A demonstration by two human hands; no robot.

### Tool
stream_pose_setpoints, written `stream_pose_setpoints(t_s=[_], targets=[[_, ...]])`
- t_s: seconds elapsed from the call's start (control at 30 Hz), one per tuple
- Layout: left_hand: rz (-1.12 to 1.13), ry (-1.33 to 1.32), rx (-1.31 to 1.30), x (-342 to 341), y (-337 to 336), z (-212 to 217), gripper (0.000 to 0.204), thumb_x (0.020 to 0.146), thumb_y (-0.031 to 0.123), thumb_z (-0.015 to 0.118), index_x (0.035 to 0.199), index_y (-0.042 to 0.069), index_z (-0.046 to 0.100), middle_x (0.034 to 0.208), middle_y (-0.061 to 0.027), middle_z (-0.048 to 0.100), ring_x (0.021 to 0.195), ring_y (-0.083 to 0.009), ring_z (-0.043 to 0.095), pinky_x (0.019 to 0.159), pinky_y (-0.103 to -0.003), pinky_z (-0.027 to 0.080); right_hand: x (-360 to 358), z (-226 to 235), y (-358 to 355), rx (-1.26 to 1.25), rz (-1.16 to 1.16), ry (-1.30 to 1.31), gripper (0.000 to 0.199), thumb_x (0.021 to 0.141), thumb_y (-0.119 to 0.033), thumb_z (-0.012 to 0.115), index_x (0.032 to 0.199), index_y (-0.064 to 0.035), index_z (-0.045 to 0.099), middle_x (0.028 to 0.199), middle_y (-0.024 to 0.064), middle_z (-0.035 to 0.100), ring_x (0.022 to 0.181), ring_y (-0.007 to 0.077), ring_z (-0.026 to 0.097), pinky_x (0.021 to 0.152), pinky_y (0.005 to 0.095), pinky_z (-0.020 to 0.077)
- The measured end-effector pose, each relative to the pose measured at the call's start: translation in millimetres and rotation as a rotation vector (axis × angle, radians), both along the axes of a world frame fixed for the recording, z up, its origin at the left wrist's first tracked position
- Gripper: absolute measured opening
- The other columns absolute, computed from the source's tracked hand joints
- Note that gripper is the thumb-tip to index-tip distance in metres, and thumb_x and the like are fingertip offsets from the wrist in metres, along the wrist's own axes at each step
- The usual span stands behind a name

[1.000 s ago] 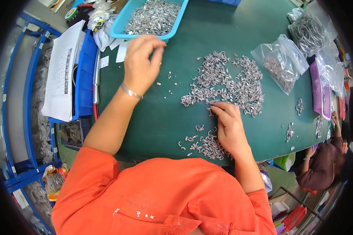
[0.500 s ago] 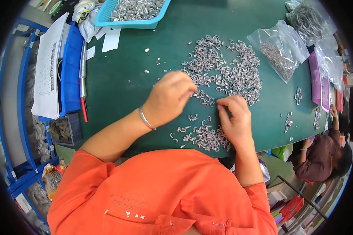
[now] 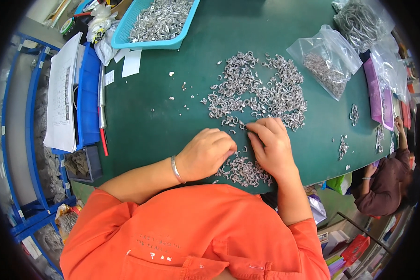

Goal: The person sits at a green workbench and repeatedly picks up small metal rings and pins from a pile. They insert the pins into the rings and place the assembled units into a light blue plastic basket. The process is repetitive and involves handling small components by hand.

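My left hand (image 3: 207, 154), with a metal bangle (image 3: 176, 169) at its wrist, is closed in a pinch beside the near small pile of silvery C-shaped metal pieces (image 3: 245, 171). Whatever its fingertips hold is hidden. My right hand (image 3: 272, 145) has its thumb and forefinger drawn together at the near edge of the big heap of similar metal pieces (image 3: 280, 93). Whether a piece lies between those fingertips is too small to make out. A few loose pieces lie between the two piles, close to both hands.
On the green table (image 3: 163, 116) stand a turquoise basket (image 3: 178, 43) of metal parts, a clear bag of small pieces (image 3: 324, 70) and a purple basket (image 3: 377, 95). A blue bin with papers (image 3: 89, 98) is at left. Another person (image 3: 382, 186) sits at far right.
My left hand has moved from the big heap down toward the near pile. The right hand has shifted slightly left, staying between the piles. The whole view has shifted a little.
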State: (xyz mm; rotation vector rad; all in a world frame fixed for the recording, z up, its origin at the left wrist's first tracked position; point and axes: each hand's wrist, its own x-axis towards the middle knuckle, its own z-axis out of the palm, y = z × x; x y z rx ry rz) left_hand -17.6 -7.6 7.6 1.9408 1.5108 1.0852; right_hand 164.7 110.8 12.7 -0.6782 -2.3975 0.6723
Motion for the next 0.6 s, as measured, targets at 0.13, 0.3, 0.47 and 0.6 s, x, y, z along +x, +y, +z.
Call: stream_pose_setpoints(t_s=[0.13, 0.3, 0.47, 0.6], targets=[[0.008, -0.005, 0.010, -1, -6, -1, 0.017, 0.080, -0.004, 0.073, 0.090, 0.006, 0.063, 0.089, -0.0071, 0.065, 0.081, -0.0288, 0.062, 0.076, -0.038, 0.049, 2, -8, 3, 0.029, -0.004, -0.011, 0.016, 0.079, -0.003, 0.074, 0.094, -0.0053, 0.071, 0.089, 0.0059, 0.063, 0.082, 0.0288, 0.058, 0.075, 0.0382, 0.0455], [0.066, 0.061, 0.008, -7, -11, 3, 0.018, 0.080, -0.002, 0.072, 0.095, 0.006, 0.065, 0.090, -0.0063, 0.064, 0.082, -0.0283, 0.061, 0.076, -0.037, 0.048, 15, 3, 10, -0.196, 0.235, 0.010, 0.010, 0.078, -0.009, 0.078, 0.085, -0.0072, 0.071, 0.083, 0.0028, 0.063, 0.079, 0.0259, 0.058, 0.073, 0.0390, 0.0443], [0.210, 0.229, 0.018, 4, 12, -4, 0.018, 0.080, 0.002, 0.074, 0.096, 0.008, 0.067, 0.095, -0.0045, 0.061, 0.088, -0.0272, 0.060, 0.079, -0.038, 0.045, -6, -8, 3, 0.021, 0.057, -0.019, 0.010, 0.077, -0.011, 0.078, 0.083, -0.0084, 0.071, 0.083, 0.0030, 0.062, 0.079, 0.0260, 0.058, 0.072, 0.0385, 0.0438], [0.187, 0.257, -0.006, 2, 12, -7, 0.019, 0.080, 0.002, 0.075, 0.096, 0.008, 0.067, 0.095, -0.0048, 0.062, 0.088, -0.0276, 0.061, 0.078, -0.038, 0.046, -2, -13, 1, 0.065, 0.032, -0.015, 0.011, 0.076, -0.011, 0.079, 0.081, -0.0090, 0.070, 0.083, 0.0028, 0.061, 0.080, 0.0250, 0.058, 0.071, 0.0383, 0.0427]])
